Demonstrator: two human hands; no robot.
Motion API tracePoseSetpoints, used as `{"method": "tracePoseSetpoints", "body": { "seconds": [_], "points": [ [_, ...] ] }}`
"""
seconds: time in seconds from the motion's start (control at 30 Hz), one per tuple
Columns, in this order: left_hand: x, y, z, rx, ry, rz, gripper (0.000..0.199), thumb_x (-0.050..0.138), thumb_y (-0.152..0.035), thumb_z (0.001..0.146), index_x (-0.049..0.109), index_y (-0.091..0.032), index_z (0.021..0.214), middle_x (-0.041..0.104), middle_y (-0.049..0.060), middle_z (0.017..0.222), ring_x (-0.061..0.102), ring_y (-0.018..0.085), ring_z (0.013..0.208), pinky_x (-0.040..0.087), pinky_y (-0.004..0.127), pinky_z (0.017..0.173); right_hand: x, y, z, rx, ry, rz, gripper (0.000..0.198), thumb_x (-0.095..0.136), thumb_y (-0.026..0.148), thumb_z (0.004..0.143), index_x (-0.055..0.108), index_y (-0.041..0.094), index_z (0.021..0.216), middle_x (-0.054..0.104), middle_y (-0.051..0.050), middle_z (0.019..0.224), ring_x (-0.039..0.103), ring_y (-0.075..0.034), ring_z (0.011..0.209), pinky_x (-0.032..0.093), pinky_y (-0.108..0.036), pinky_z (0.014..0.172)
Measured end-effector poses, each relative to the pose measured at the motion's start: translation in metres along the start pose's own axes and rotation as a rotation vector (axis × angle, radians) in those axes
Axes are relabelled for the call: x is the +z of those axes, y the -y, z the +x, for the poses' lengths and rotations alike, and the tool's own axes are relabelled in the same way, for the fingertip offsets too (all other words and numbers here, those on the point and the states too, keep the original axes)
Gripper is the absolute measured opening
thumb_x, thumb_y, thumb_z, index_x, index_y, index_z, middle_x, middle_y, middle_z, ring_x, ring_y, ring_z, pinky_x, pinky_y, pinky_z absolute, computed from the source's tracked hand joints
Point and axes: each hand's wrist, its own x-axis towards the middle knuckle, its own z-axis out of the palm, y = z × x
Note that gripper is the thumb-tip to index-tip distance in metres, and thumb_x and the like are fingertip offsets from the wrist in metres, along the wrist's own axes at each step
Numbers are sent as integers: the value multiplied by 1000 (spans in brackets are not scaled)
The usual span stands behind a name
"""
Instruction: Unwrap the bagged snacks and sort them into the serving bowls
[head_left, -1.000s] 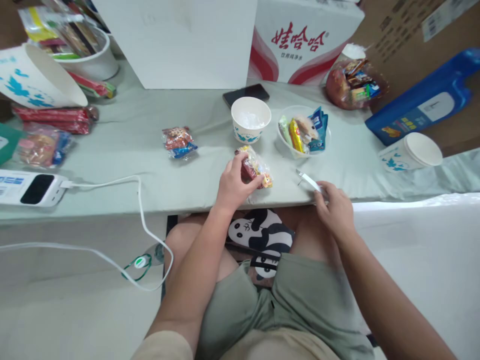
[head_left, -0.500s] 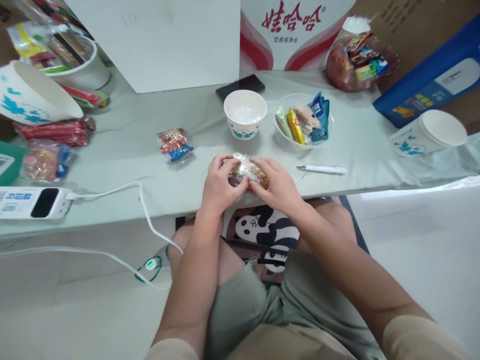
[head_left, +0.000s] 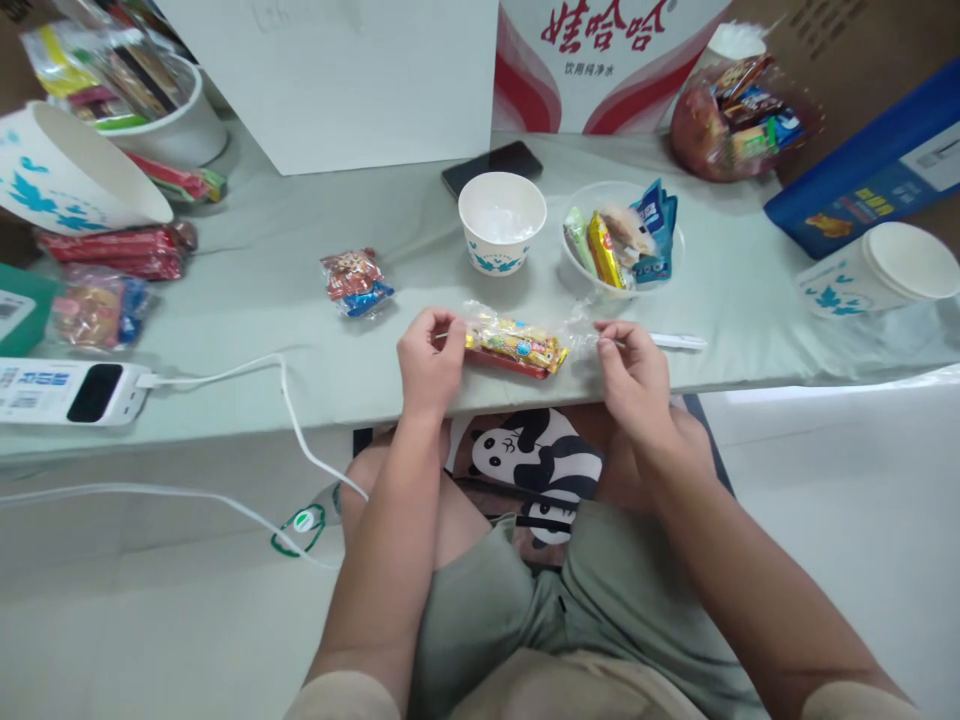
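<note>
A clear plastic bag [head_left: 517, 345] with yellow and red wrapped snacks inside lies at the table's front edge, stretched sideways between my hands. My left hand [head_left: 431, 360] pinches its left end. Its right end is pinched between the thumb and fingers of my right hand [head_left: 634, 375]. Just behind the bag stands a paper bowl [head_left: 501, 225] with blue leaf prints and something clear and crumpled inside. A clear plastic bowl [head_left: 574, 270] to its right holds several wrapped snacks. The white pen-like tool [head_left: 679, 342] lies partly behind my right hand.
A bagged snack pack [head_left: 356, 283] lies left of centre. A black phone [head_left: 491, 168] rests behind the paper bowl. Stacked paper bowls [head_left: 877, 270] lie at the right. A white power bank [head_left: 71, 392] with a cable [head_left: 225, 378] sits at the left. Boxes [head_left: 330, 80] line the back.
My hands have moved apart, the right one farther to the right. The bag, bunched up between them before, is now drawn out flat with its snacks showing. The view has shifted slightly.
</note>
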Motion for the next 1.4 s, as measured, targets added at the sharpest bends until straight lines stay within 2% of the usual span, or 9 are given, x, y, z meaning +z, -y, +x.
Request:
{"method": "tracePoseSetpoints", "body": {
  "seconds": [0.13,0.3,0.43,0.63,0.77,0.9,1.0,1.13,1.4],
  "points": [
    [-3,6,3,-82,-104,-162,23,52,-44,94,59,-22,87,68,6,90,67,17,87,55,28,74,-12,-8,-5,40,-84,-12,14,51,30,92,57,23,102,68,-10,117,64,-25,114,50,-45,99],
    [-6,-2,-1,175,188,153,44,75,-38,75,65,-24,115,63,10,131,61,23,120,56,32,89,-9,10,6,-178,96,-70,57,69,38,82,50,29,136,51,-12,149,53,-30,134,48,-49,105],
    [-5,-4,2,146,73,204,12,63,-21,79,71,-20,88,72,6,103,67,20,100,56,32,87,-3,20,21,-275,164,-108,13,63,33,87,67,25,96,66,-10,128,60,-29,124,46,-50,107],
    [-9,-5,14,-220,-171,-226,9,59,-25,81,65,-19,83,70,1,81,67,13,71,50,21,56,-5,2,44,49,-41,189,14,66,37,84,64,23,84,69,-1,89,65,-18,86,54,-32,74],
    [-13,-10,16,-257,-196,-268,16,63,-36,82,63,-21,87,68,1,75,66,12,64,44,19,50,-9,-1,61,148,-131,222,14,65,36,83,62,22,82,60,1,76,57,-14,69,47,-26,58],
    [-11,-9,13,-171,-12,-115,39,80,-42,69,66,-20,98,74,5,96,68,14,78,51,22,64,-18,5,59,-19,-123,-39,17,65,37,85,65,23,95,63,-3,91,60,-18,80,53,-33,69],
    [-8,-8,11,-164,102,57,23,78,-34,72,69,-17,85,73,2,80,63,12,67,50,24,65,-25,3,42,-125,-158,-245,42,71,38,80,61,25,119,58,-9,118,61,-22,97,55,-36,71],
    [-7,-11,12,-184,-1,-35,13,66,-28,83,64,-19,75,61,-4,60,55,9,51,41,20,50,-29,-6,17,-177,-124,-286,60,74,42,78,49,27,130,47,-11,125,58,-20,91,47,-29,51],
    [-2,-17,16,-363,-110,-304,19,67,-30,88,57,-21,74,42,-9,44,35,6,34,25,18,35,-31,-4,0,-486,-77,-369,35,74,39,80,56,24,106,55,-5,93,53,-18,74,47,-32,58]
  ]
}}
